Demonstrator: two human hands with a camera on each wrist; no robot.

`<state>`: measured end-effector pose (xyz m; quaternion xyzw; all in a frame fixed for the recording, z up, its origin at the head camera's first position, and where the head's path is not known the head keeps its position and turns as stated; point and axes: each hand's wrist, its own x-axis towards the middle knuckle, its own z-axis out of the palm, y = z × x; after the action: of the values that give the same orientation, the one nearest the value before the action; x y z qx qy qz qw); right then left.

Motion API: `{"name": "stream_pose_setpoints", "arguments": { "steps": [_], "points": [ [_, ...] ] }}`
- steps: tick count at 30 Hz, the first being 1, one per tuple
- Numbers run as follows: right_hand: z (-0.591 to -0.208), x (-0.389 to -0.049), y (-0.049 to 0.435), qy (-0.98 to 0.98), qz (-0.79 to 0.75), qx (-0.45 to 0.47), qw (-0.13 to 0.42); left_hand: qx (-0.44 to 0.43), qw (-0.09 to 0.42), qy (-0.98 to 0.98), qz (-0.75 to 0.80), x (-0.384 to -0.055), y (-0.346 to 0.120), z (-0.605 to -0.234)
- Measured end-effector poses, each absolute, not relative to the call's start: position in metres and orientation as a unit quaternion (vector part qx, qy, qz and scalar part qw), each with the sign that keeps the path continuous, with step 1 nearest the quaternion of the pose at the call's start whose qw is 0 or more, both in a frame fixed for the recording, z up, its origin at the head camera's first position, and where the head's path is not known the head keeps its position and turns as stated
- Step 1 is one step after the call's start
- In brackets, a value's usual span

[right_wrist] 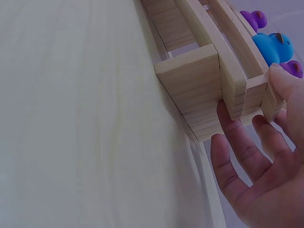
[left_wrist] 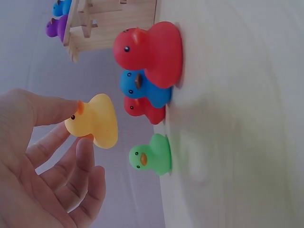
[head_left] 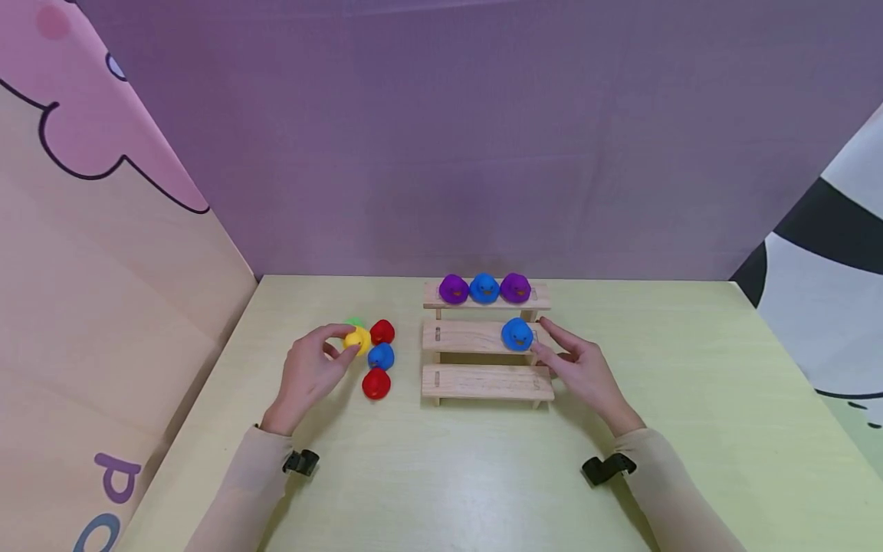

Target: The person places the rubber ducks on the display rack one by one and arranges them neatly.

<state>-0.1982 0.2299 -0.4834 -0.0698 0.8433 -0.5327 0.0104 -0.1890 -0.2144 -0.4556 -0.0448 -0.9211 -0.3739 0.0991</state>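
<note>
Left hand [head_left: 308,374]: fingers pinching the yellow duck [head_left: 358,341] about its head, raised off the worktop [head_left: 237,383]. Duck probably hollow, light, smooth, slightly yielding; best held by the sides, base free. Red duck [head_left: 375,384]: nearby, loose. Stepped wooden rack [head_left: 483,380]: stiff, likely to shift if knocked. Right hand [head_left: 585,374]: fingers loosely bent at the rack's right end; whether gripping, cannot tell.

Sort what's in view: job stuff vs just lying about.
Likely job:
yellow duck, in left hand
wooden stand, right hand at it
purple ducks, blue ducks on it
red ducks, another blue duck, green duck beside it

Likely incidental:
purple backdrop
printed side panels
black wrist devices
</note>
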Motion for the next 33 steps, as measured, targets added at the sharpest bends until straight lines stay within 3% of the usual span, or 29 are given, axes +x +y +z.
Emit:
{"name": "stream_pose_setpoints", "arguments": {
  "steps": [33],
  "points": [
    [-0.487,-0.201,0.231,0.847,-0.527,-0.072,0.013,-0.082,0.105,-0.894,-0.429,-0.192,-0.181,-0.444]
  ]
}}
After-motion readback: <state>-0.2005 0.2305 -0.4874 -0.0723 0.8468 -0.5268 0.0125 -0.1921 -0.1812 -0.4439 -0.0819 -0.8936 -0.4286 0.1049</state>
